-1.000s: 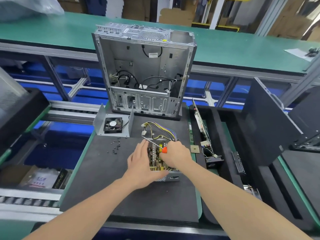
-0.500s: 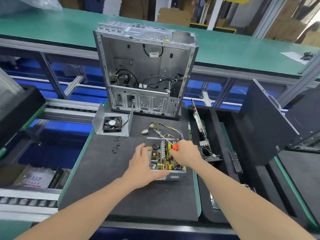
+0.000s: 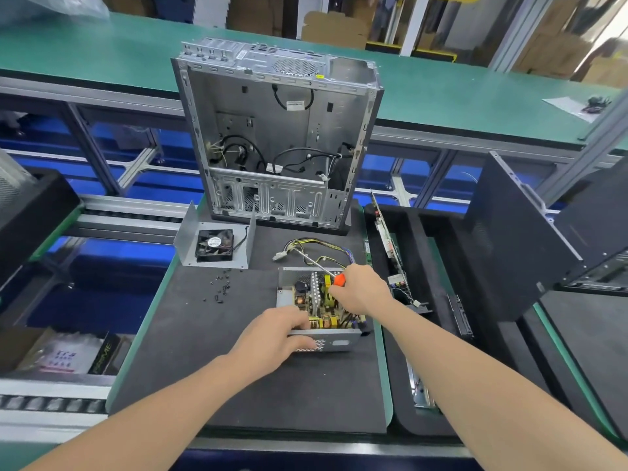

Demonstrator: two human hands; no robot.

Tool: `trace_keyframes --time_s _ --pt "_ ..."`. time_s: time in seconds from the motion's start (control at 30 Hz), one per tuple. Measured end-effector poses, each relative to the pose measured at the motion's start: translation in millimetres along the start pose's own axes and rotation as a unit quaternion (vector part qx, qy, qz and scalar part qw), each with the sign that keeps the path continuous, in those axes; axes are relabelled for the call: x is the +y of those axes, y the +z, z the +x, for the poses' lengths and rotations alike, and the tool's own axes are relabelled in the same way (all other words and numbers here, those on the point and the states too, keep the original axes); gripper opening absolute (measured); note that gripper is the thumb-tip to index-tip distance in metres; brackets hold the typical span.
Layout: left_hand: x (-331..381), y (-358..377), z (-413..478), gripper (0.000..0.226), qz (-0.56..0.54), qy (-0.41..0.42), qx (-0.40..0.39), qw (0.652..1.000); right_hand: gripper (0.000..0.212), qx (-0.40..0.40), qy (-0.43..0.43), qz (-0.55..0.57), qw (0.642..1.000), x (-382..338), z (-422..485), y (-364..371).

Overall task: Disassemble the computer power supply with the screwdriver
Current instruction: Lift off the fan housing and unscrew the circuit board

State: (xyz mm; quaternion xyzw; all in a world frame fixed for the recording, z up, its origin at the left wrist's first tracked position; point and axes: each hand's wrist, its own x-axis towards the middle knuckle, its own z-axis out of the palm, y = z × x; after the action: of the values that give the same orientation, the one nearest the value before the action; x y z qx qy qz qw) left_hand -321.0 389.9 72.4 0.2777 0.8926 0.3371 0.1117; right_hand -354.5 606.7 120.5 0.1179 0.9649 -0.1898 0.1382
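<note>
Power supply (image 3: 286,295) lies open, circuit board (image 3: 327,321) exposed.

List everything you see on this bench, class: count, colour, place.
mat: one, black, under everything.
power supply: one, grey, lid off, mid-mat.
screwdriver: one, orange handle, in right hand.
wire bundle: one, mostly yellow, behind power supply.
computer case: one, grey, upright at mat's far edge.
fan: one, black, in grey cover left of wires.
screws: several, black, loose on mat.
left hand: one, grips power supply's near wall.
right hand: one, holds screwdriver.
</note>
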Motion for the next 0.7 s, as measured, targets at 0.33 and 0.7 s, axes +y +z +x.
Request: trace_keyframes --time_s 0.33,0.7 --pt "1 -9 -1 0.030 0.092 -0.004 -0.047 0.995 0.034 -0.017 -0.010 -0.025 1.000 2 1 0" --pt "0 -7 -4 0.039 0.112 -0.012 -0.054 0.992 0.038 -0.015 -0.067 -0.009 0.998 28 -7 1"
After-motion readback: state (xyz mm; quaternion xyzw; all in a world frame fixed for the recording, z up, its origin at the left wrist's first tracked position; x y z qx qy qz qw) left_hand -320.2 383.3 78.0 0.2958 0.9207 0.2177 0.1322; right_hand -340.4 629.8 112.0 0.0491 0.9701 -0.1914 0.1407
